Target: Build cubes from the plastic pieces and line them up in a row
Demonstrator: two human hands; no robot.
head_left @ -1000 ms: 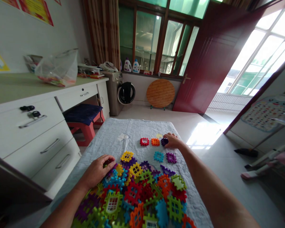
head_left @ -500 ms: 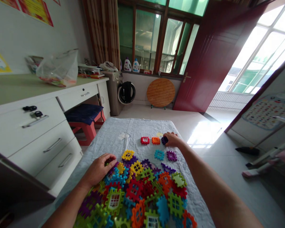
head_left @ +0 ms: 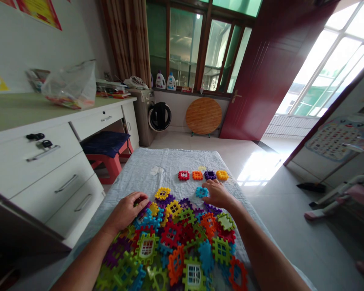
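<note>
My right hand (head_left: 220,194) reaches over the cloth, its thumb and fingertips closed at the right edge of a blue plastic building block (head_left: 202,192). Behind it is a row of a red block (head_left: 183,175), an orange block (head_left: 197,175), a dark purple block (head_left: 210,174) and a yellow block (head_left: 222,175). My left hand (head_left: 129,208) rests at the left edge of a pile of toothed building pieces (head_left: 171,234), fingers curled; what lies under them is mostly hidden. Nearest to it are a purple piece and a yellow window piece (head_left: 162,193).
A pale blue cloth (head_left: 170,157) covers the table. To the left stand a white drawer desk (head_left: 60,165) and a red stool with a dark seat (head_left: 106,144). Behind are a washing machine (head_left: 144,117), a round wooden tabletop (head_left: 204,116) and a dark red door (head_left: 261,76).
My right hand has let go of the dark purple block in the row and come nearer, to the blue block. A yellow block now shows at the row's right end. My left hand stays put.
</note>
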